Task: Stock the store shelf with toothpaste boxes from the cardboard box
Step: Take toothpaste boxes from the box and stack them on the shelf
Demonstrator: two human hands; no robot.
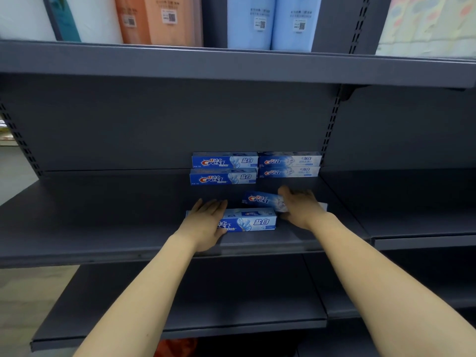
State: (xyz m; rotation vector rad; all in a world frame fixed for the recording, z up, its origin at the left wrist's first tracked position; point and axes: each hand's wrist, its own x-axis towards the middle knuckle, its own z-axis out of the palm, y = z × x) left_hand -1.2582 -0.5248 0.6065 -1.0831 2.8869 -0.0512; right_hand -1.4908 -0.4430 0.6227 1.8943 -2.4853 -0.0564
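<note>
We face a dark grey metal shelf unit with slotted uprights and a flat back panel. The middle shelf (103, 222) carries all the toothpaste; the lower shelf (206, 313) sits beneath it, and a neighbouring bay runs off to the right. On the top shelf (231, 65) we see tall wrapped packs in white, orange (157, 19) and pale blue (270, 21), with a patterned pack at the far right. A strip of light floor shows at the left edge.

Against the back panel stand two stacks of two toothpaste boxes each: the darker blue pair (223, 168) on the left and the paler pair (289, 164) just beside it on the right, touching.

Nearer the front edge lies a blue toothpaste box (253, 221), lengthwise along the shelf. Our left hand (206, 222) covers its left end, fingers straight and close together on top, thumb curled down against the front face, so the box sits clasped between fingers and thumb. Behind it and to the right, a second, paler box (260, 199) is tilted. Our right hand (300, 206) wraps its right part, fingers bent over the top and thumb under the near side; only its left end with the logo shows past the fingers. The two front boxes lie close, and whether they touch we cannot tell.
</note>
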